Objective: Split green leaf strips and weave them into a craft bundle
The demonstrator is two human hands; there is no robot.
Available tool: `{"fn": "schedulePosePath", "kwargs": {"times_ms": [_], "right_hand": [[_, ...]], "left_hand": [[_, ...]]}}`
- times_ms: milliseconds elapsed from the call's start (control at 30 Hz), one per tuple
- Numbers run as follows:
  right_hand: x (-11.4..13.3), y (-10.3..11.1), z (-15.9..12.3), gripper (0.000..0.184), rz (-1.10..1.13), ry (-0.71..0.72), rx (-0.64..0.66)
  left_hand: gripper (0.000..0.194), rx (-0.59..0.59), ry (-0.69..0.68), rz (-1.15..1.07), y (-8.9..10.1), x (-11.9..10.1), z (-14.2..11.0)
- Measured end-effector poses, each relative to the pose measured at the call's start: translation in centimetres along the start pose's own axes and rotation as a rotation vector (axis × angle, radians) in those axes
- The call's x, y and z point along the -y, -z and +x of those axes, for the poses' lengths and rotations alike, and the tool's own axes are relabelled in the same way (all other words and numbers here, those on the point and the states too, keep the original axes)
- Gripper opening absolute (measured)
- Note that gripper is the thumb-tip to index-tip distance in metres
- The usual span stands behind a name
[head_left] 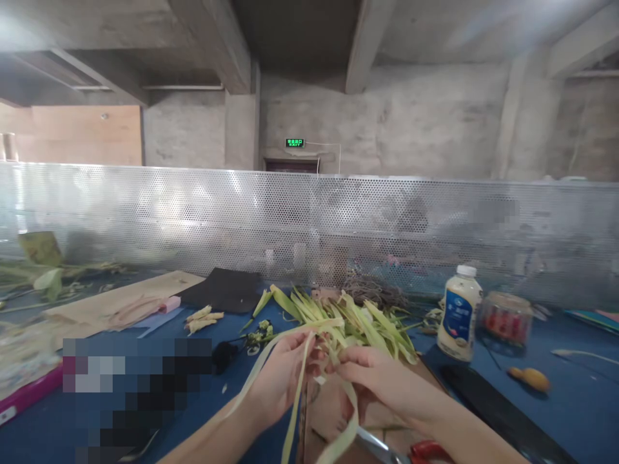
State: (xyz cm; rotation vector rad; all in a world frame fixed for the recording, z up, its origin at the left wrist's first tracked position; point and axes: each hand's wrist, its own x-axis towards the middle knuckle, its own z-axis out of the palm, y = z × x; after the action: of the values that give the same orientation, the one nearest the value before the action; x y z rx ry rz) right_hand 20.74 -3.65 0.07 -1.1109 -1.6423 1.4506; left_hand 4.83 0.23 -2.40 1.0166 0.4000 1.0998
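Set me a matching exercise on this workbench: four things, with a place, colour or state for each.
Column one:
1. strips
2. scissors
3. bottle
4. exit sign

Column two:
A. upright beside a jar
B. lit green
C. held between left hand and right hand
D. red at one end

Right pairs: 1-C, 2-D, 3-A, 4-B

The far wall (435,122) is of bare grey concrete, under a ceiling (300,38) with heavy beams (213,38). A green exit sign (294,143) shines above a dark doorway (293,166). A perforated metal screen (203,200) stands behind the blue surface (587,415).
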Motion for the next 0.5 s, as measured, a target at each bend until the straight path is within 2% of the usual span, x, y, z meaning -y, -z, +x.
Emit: {"fn": "schedulePosePath", "kwargs": {"times_ms": [100, 267, 333, 400, 500], "right_hand": [[-0.4, 0.3, 0.2, 0.025, 0.058, 0.023, 0.027], [-0.5, 0.8, 0.2, 0.065, 0.139, 0.032, 0.020], [-0.5, 1.0, 0.2, 0.075, 0.147, 0.054, 0.009], [-0.4, 1.3, 0.1, 0.078, 0.146, 0.088, -0.002], [0.0, 1.5, -0.1, 0.070, 0.112, 0.125, -0.047]], "left_hand": [[0.017, -0.024, 0.027, 0.038, 0.2, 0.0, 0.0], [0.020, -0.033, 0.041, 0.060, 0.4, 0.1, 0.1], [0.020, -0.042, 0.046, 0.063, 0.1, -0.1, -0.1], [0.020, -0.040, 0.057, 0.084, -0.2, -0.2, -0.3], [0.018, -0.023, 0.063, 0.142, -0.4, -0.2, -0.5]]}}
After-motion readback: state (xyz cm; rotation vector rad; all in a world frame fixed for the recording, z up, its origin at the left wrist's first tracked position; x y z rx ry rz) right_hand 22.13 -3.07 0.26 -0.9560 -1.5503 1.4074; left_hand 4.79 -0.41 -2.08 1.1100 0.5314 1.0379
